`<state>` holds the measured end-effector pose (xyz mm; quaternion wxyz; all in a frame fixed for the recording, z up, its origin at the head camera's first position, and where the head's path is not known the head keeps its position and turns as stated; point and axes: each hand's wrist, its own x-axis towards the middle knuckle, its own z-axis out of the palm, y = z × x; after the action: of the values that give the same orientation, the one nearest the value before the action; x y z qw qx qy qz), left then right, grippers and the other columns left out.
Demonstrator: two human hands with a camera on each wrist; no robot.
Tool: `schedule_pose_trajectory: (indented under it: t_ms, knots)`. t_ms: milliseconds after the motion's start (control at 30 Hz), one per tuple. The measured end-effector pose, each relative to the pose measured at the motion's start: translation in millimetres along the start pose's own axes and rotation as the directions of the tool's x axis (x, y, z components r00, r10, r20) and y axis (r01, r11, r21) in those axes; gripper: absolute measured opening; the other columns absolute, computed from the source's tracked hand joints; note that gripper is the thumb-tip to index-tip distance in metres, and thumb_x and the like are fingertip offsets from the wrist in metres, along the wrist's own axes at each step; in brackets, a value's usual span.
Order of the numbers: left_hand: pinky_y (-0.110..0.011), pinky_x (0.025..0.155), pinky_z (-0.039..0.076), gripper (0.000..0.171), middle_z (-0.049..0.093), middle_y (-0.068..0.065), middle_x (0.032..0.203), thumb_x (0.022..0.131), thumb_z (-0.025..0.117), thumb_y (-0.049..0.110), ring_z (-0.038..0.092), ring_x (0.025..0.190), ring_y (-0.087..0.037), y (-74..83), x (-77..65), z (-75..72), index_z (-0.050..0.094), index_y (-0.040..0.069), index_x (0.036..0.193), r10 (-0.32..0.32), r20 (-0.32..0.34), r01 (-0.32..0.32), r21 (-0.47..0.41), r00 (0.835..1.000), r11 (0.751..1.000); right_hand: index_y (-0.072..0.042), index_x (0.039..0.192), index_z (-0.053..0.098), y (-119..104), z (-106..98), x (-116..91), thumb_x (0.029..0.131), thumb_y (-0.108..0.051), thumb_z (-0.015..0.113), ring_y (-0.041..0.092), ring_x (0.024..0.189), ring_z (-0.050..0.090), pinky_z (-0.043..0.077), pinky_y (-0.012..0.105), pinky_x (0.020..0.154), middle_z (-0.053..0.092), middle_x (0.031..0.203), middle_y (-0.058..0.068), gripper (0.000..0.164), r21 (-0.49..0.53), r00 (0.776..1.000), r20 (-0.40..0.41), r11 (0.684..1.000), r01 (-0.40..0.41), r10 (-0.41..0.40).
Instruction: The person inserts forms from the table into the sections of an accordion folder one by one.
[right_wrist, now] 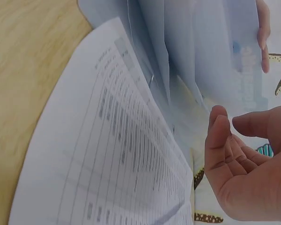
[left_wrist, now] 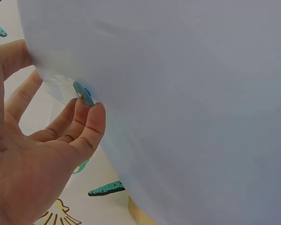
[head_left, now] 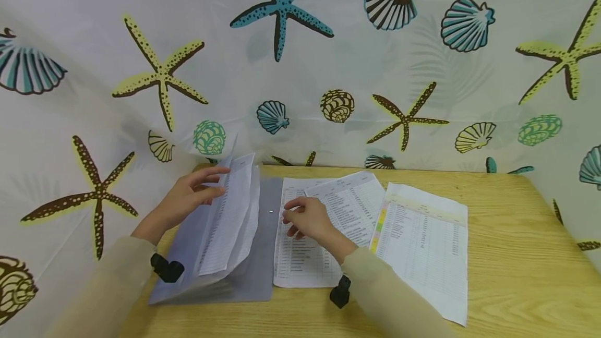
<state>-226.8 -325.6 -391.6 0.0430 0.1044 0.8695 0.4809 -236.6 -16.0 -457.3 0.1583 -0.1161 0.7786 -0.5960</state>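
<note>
A translucent bluish plastic folder [head_left: 190,241] lies opened on the left, with its cover raised and printed sheets [head_left: 230,213] standing up inside it. At the cover's outer edge my left hand [head_left: 199,192] holds the plastic, its fingertips by a round blue snap button [left_wrist: 84,94] in the left wrist view. My right hand [head_left: 307,219] hovers above a printed sheet [head_left: 300,267] just right of the folder. Its thumb and index finger are bent and apart, with nothing between them in the right wrist view.
A second printed sheet [head_left: 349,200] overlaps the first at an angle. Farther right lies a paper stack [head_left: 422,265] with coloured tabs [head_left: 379,226] on its left edge. All lie on a wooden table [head_left: 516,254], against a patterned cloth [head_left: 300,82].
</note>
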Motion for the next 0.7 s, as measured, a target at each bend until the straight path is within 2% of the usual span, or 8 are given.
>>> schedule_pose_trajectory:
  t_ms: [300, 533, 700]
  knots:
    - [-0.026, 0.087, 0.056, 0.054, 0.045, -0.021, 0.158, 0.104, 0.066, 0.025, 0.058, 0.125, -0.031, -1.1, 1.9, 1.0, 0.051, 0.010, 0.154, -0.003, 0.004, 0.003, -0.001, 1.000, 1.000, 0.003, 0.126, 0.069, 0, -35, -9, 0.103, -0.014, 0.063, 0.015, 0.062, 0.071, 0.060, 0.032, 0.057, 0.077, 0.106, 0.027, 0.029, -0.019, 0.999, -0.047, 1.000, -0.012, 0.012]
    - [-0.026, 0.087, 0.056, 0.055, 0.044, -0.021, 0.159, 0.105, 0.065, 0.027, 0.058, 0.128, -0.037, -2.3, 2.7, 0.9, 0.050, 0.012, 0.155, -0.006, 0.008, 0.006, 0.007, 1.000, 1.000, 0.002, 0.129, 0.068, 10, -59, -15, 0.102, -0.016, 0.064, 0.016, 0.065, 0.072, 0.058, 0.029, 0.057, 0.078, 0.108, 0.025, 0.033, -0.023, 0.992, -0.110, 0.998, -0.064, 0.061]
    - [-0.026, 0.087, 0.056, 0.055, 0.044, -0.020, 0.159, 0.104, 0.066, 0.026, 0.058, 0.127, -0.036, -3.4, 3.2, 1.6, 0.050, 0.011, 0.155, -0.004, 0.006, 0.004, 0.006, 1.000, 1.000, 0.002, 0.131, 0.068, 19, -81, -21, 0.102, -0.016, 0.064, 0.016, 0.067, 0.072, 0.058, 0.029, 0.058, 0.078, 0.110, 0.024, 0.034, -0.014, 0.985, -0.152, 0.996, -0.090, 0.087]
